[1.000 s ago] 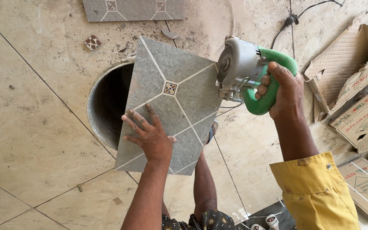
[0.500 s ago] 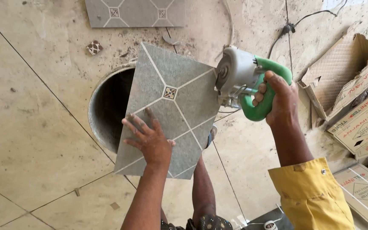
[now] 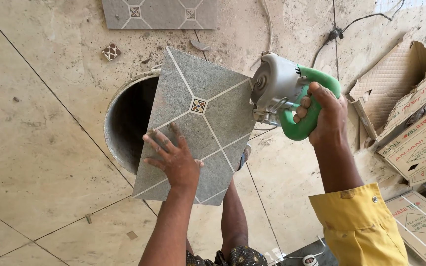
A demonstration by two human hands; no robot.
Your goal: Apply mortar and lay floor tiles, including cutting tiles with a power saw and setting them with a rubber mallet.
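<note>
A grey square tile [image 3: 208,88] with pale diagonal lines and a small coloured centre motif lies over the rim of a round metal drum [image 3: 119,118]. My left hand [image 3: 173,157] presses flat on the tile's near half, fingers spread. My right hand [image 3: 324,116] grips the green handle of a grey power cutter [image 3: 279,88], whose body sits at the tile's right edge. The blade is hidden behind the cutter's housing. My bare leg shows below the tile.
Another patterned grey tile [image 3: 161,12] lies at the top, with a small tile chip [image 3: 111,51] near it. Torn cardboard boxes [image 3: 410,128] pile up at the right. A power cord [image 3: 338,32] runs across the dusty beige floor.
The view has shifted slightly. The cutter and my right hand have moved a little left, closer against the tile's right edge. My left hand stays pressed on the tile.
</note>
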